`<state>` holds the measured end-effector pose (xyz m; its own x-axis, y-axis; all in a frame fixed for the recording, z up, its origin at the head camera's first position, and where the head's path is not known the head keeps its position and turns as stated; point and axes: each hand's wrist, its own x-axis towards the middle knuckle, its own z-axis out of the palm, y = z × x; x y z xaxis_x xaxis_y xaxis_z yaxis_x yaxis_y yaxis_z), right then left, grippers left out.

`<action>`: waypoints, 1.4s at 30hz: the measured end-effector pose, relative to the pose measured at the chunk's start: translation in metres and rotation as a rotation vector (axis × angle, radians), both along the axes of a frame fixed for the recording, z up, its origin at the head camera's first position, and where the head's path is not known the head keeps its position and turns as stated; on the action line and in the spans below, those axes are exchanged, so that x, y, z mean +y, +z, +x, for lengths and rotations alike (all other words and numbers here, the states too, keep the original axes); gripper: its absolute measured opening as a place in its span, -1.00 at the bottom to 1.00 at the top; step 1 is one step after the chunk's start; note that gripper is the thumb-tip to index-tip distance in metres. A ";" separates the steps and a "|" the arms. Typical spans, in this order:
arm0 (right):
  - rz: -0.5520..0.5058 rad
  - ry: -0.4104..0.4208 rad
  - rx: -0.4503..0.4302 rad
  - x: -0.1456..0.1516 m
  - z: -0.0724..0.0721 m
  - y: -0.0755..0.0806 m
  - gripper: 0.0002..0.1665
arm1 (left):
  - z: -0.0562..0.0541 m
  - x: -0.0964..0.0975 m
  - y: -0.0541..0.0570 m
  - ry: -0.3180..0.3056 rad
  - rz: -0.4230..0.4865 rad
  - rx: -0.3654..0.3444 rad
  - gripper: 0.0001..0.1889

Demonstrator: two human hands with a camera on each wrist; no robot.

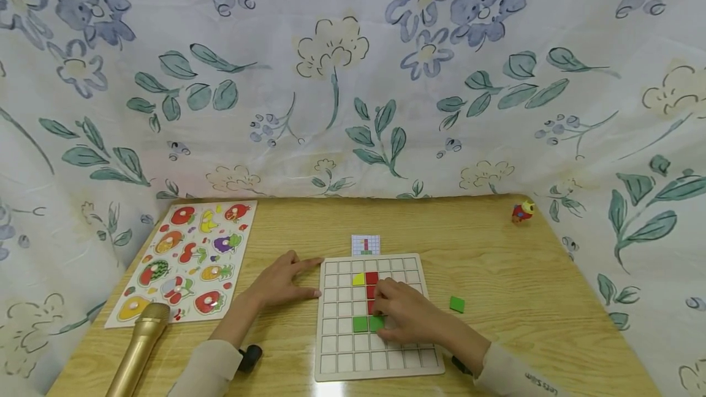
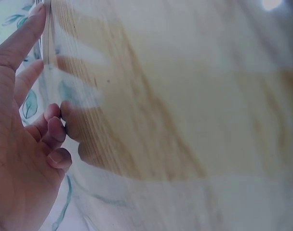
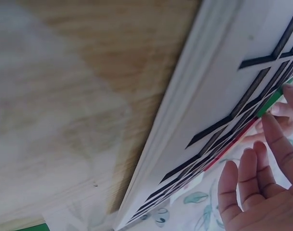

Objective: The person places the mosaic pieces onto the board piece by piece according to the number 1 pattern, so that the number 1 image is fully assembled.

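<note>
A white grid board (image 1: 344, 363) lies on the table. Along its left edge my left hand (image 1: 281, 280) rests, thumb and index finger stretched out against the rim; in the left wrist view the other fingers are curled and hold nothing. Over the board, my right hand (image 1: 405, 314) pinches a green square tile (image 1: 376, 323) between thumb and index finger, also seen as a green tile (image 3: 269, 104) in the right wrist view. Beside it sits another green tile (image 1: 360, 324). Above are a column of red tiles (image 1: 372, 277), partly hidden by the fingers, and a yellow piece (image 1: 359, 279).
A small pattern card (image 1: 366, 244) lies behind the board. One loose green tile (image 1: 456, 304) is to the right. A fruit puzzle board (image 1: 187, 256) and a gold microphone (image 1: 140, 348) occupy the left side. A small toy figure (image 1: 522, 212) stands far right, before a floral curtain.
</note>
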<state>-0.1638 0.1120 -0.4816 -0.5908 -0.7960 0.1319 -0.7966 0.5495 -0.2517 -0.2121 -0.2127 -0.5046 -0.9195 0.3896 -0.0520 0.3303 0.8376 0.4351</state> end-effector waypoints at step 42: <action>-0.084 -0.123 -0.176 0.028 -0.008 0.004 -0.60 | -0.001 0.001 0.001 -0.012 0.008 -0.005 -0.20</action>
